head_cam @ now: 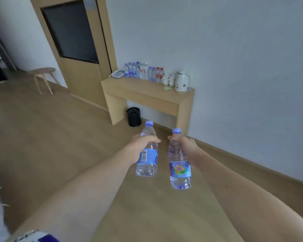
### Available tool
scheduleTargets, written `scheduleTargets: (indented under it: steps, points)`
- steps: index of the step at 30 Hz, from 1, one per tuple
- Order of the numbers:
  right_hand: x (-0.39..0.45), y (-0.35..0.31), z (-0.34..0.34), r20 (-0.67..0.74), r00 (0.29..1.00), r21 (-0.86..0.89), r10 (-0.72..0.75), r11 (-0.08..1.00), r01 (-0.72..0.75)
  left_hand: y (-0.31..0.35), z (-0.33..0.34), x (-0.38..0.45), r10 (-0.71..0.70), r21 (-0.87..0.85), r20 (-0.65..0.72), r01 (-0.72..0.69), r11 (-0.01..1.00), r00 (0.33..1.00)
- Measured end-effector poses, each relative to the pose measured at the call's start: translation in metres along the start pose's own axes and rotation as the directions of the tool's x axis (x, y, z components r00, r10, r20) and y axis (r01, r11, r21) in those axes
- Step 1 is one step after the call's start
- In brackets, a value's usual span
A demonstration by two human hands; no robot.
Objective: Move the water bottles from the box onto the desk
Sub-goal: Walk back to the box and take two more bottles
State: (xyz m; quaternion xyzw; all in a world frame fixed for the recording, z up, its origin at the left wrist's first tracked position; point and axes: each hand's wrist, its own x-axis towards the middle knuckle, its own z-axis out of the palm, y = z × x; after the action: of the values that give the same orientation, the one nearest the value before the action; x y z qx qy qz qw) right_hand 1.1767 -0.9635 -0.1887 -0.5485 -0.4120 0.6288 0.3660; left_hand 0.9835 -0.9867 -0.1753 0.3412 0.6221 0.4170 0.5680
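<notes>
My left hand (141, 147) grips a clear water bottle (147, 165) with a blue cap and blue label, held upright over the wooden floor. My right hand (186, 147) grips a second clear water bottle (179, 172) with a blue cap and a colourful label, also upright. Both arms stretch forward toward a light wooden desk (140, 92) against the white wall. Several water bottles (143, 71) with blue and red labels stand in a cluster on the desk's back left part. The box is out of view.
On the desk stand a telephone (118, 73), two white mugs (167, 80) and a white kettle (182, 80). A black bin (134, 117) sits under the desk. A wooden stool (42, 76) stands at the left near a wooden panel with a dark screen (70, 32).
</notes>
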Motion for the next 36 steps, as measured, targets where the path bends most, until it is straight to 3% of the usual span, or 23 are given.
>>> scheduleTargets:
  steps: [8, 21, 28, 36]
  points:
    - [0.132, -0.031, 0.09, 0.143, 0.989, -0.112, 0.038, 0.993, -0.022, 0.026, -0.085, 0.114, -0.016, -0.07, -0.114, 0.008, 0.997, 0.993]
    - [0.364, -0.145, 0.237, 0.08, 0.997, -0.08, -0.008, 0.997, 0.015, 0.158, -0.237, 0.362, 0.023, -0.088, -0.023, -0.025, 0.996, 0.999]
    - [0.477, -0.173, 0.28, 0.06, 0.998, -0.096, 0.005, 0.995, 0.001, 0.184, -0.274, 0.476, -0.01, -0.149, -0.031, 0.005, 0.989, 0.999]
    - [0.649, -0.214, 0.311, 0.134, 0.991, -0.068, 0.015, 0.998, -0.005, 0.234, -0.294, 0.63, 0.01, -0.201, -0.032, -0.016, 0.98, 0.999]
